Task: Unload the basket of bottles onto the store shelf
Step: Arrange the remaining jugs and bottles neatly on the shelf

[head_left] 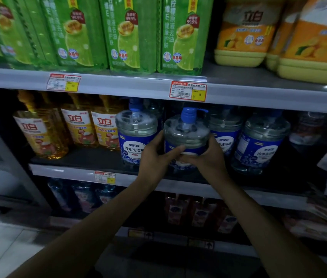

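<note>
Both hands on the clear round plastic pump bottle with blue label and blue pump (186,137). My left hand (156,157) and right hand (206,157) curl round its lower half, upright at the middle grey shelf (58,171) front edge, between two matching bottles (136,135).

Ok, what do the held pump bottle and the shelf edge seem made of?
The pump bottle: likely clear glossy plastic, see-through with glints on its shoulder. The shelf edge: smooth grey, dull sheen; painted metal or plastic, cannot tell which.
</note>
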Motion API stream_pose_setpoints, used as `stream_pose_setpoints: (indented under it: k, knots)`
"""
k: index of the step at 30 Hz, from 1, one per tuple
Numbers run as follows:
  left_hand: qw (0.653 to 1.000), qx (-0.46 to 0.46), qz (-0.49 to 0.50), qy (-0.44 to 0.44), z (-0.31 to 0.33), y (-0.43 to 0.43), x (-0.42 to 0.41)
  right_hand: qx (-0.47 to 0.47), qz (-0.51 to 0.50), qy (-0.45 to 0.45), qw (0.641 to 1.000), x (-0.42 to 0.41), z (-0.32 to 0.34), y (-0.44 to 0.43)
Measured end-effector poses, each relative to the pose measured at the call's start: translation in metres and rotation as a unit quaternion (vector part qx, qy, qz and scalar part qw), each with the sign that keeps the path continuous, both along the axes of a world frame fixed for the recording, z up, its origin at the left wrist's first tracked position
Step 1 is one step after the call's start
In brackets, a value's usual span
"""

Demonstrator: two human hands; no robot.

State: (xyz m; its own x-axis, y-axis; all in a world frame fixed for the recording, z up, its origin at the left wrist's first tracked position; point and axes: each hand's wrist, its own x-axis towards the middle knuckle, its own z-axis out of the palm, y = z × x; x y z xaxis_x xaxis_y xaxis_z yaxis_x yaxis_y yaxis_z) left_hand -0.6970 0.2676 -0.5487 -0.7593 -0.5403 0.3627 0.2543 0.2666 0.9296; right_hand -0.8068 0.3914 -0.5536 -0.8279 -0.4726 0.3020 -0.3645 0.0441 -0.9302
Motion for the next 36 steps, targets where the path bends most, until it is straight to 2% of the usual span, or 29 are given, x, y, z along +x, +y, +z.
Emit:
stream_pose_setpoints:
  k: [7, 12, 16, 19, 26, 36]
  knots:
    - [0.999, -0.015, 0.041, -0.029, -0.009, -0.003, -0.015, -0.016, -0.019, -0.028, 0.999, -0.006, -0.012, -0.011]
    - [0.996, -0.002, 0.058, -0.061, -0.015, -0.001, -0.011, 0.029, -0.002, -0.052, 0.998, -0.006, -0.019, -0.005]
    - [0.988, 0.098, 0.058, -0.107, -0.019, 0.008, -0.002, 0.086, -0.028, -0.135, 0.987, -0.001, -0.027, 0.002]
    - [0.974, 0.178, 0.043, -0.132, -0.018, 0.015, 0.002, 0.067, -0.037, -0.213, 0.974, 0.000, -0.023, 0.005]
    - [0.951, 0.283, 0.051, -0.117, -0.012, 0.020, -0.007, 0.024, -0.044, -0.257, 0.965, 0.002, -0.022, -0.003]
    - [0.957, 0.277, 0.047, -0.074, -0.017, 0.012, -0.039, -0.003, 0.022, -0.279, 0.960, -0.010, -0.025, -0.019]
